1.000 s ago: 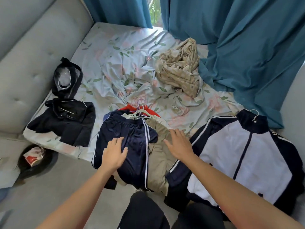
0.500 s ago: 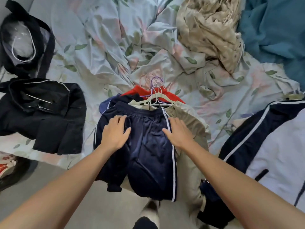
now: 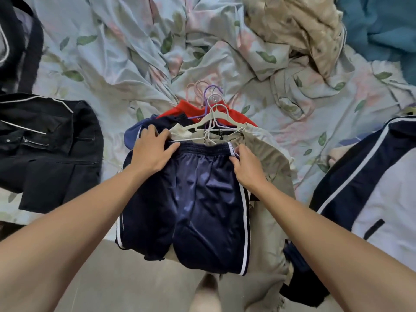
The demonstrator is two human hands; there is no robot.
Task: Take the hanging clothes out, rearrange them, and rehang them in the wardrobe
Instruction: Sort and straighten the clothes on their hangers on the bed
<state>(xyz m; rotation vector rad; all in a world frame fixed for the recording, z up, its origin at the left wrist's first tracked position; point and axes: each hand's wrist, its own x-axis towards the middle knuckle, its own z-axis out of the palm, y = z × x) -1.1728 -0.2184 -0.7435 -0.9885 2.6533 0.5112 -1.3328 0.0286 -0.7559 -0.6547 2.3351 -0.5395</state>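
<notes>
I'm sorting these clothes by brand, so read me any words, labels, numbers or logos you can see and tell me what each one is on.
"Mi…": small orange lettering on the red garment at the back of the pile, cut off by the purple plastic hanger; the rest is hidden.
Navy satin shorts with white side stripes: no text visible.
Black jacket with white piping: no readable label.
Navy and white zip jacket: no text in view.

You had only one view: the head camera looked steeply down and forward from close above the bed edge. Its wide lens bowed your forearms in from 7 and 5 o'clock, with the rumpled floral sheet (image 3: 139, 52) filling toward 12 o'clock.
</notes>
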